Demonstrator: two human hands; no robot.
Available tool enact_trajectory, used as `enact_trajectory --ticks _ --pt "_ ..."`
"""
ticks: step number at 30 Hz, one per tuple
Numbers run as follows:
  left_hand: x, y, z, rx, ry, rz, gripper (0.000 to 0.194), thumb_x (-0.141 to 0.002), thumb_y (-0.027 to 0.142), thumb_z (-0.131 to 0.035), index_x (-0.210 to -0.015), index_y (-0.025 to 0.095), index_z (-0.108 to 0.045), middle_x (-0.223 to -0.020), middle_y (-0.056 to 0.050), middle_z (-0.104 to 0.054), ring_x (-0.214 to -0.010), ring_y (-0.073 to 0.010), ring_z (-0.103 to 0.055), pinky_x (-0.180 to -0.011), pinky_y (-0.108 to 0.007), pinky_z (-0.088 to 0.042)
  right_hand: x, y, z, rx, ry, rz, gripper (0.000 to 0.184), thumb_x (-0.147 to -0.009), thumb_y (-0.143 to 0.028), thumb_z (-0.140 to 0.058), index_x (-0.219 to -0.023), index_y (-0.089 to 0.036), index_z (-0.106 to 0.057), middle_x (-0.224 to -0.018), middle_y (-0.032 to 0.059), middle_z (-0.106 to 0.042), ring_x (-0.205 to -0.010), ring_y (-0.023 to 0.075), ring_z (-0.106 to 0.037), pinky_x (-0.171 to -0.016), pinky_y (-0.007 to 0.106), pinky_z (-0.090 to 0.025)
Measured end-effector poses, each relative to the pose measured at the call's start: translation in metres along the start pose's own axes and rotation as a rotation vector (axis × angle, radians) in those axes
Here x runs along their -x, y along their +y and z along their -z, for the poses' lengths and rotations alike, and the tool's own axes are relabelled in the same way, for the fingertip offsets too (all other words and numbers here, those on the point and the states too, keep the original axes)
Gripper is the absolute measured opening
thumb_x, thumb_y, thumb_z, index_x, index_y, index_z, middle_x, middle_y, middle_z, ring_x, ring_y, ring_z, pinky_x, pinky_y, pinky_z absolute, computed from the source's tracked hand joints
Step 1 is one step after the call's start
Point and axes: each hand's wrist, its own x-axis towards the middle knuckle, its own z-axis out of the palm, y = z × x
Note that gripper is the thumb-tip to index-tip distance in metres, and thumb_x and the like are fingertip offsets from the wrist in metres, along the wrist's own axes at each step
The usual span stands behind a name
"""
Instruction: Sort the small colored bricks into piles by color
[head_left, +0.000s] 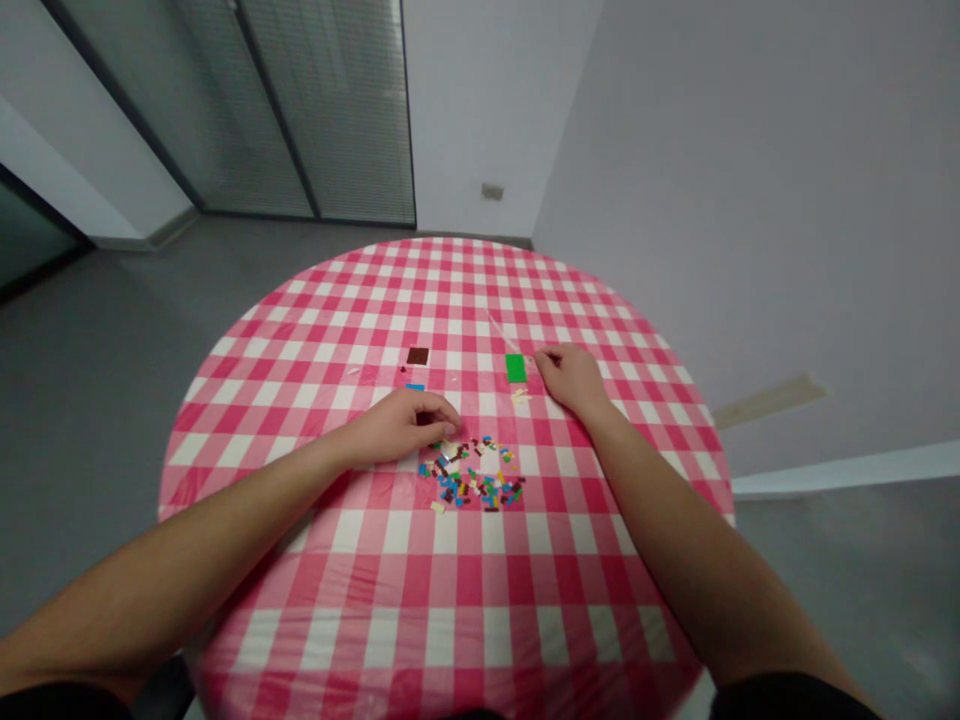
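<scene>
Centrally, on a round table under a red-and-white checked tablecloth (431, 580), lies a loose scatter of tiny coloured bricks (463, 490), in blue, brown, green, yellow and cream. The person's left hand (411, 424) is at the scatter's far left edge, palm down, thumb and fingers curled towards each other. The right hand (571, 380) rests beyond and to the right, loosely bent, its fingertips just beside a green plate (516, 368).

A few cream pieces (520, 396) lie on the near side of that plate; a dark brown plate (418, 356) sits farther left, beyond the left hand. These flat pieces are well apart from the scatter — probably to keep them easy to find — and the bent wrists seem suited to handling such small parts.

Whether either hand grips anything cannot be told: the curled fingers hide what may be between them. A blue piece (415, 387) is partly covered by the left hand. Individual bricks are too small to make out, and the dark sleeves (787, 697) are cut off by the bottom edge.
</scene>
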Motion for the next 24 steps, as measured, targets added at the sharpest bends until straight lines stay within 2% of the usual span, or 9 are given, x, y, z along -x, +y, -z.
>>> enact_trajectory --ticks 3,7,10,24 --pt "0.0002 0.0002 0.0001 -0.002 0.003 0.009 0.019 -0.089 0.027 -0.062 -0.097 0.015 -0.074 -0.092 -0.008 -0.077 -0.082 -0.0175 -0.070 -0.075 -0.029 -0.054 0.0000 0.0000 0.0003 0.007 0.006 -0.004 0.036 -0.097 -0.031 -0.049 -0.086 -0.016 -0.079 -0.089 0.0117 -0.078 -0.083 0.0257 -0.069 -0.073 0.033 -0.047" --pt "0.0008 -0.0004 0.0000 -0.005 0.000 0.006 0.018 -0.089 0.028 -0.062 -0.096 0.016 -0.074 -0.092 -0.007 -0.077 -0.082 -0.0173 -0.070 -0.074 -0.028 -0.054 -0.0003 0.0009 -0.0002 -0.040 0.015 -0.002 0.030 -0.095 -0.029 -0.053 -0.100 -0.017 -0.080 -0.101 0.0110 -0.078 -0.092 0.0260 -0.070 -0.078 0.033 -0.049" --pt "0.0007 -0.0009 -0.0002 0.002 0.001 0.005 0.018 -0.089 0.028 -0.063 -0.097 0.016 -0.074 -0.092 -0.007 -0.077 -0.082 -0.0172 -0.070 -0.074 -0.027 -0.054 -0.0004 0.0027 -0.0015 -0.072 0.007 0.009 0.028 -0.093 -0.030 -0.058 -0.105 -0.017 -0.079 -0.103 0.0104 -0.079 -0.092 0.0253 -0.070 -0.078 0.034 -0.051" --pt "-0.0005 0.0021 -0.0004 -0.013 0.006 0.008 0.019 -0.088 0.029 -0.062 -0.094 0.015 -0.074 -0.088 -0.007 -0.076 -0.077 -0.0162 -0.068 -0.071 -0.028 -0.053 -0.0013 0.0024 -0.0031 -0.056 0.020 0.015 0.027 -0.091 -0.031 -0.060 -0.102 -0.018 -0.081 -0.101 0.0094 -0.079 -0.091 0.0250 -0.071 -0.080 0.035 -0.053"
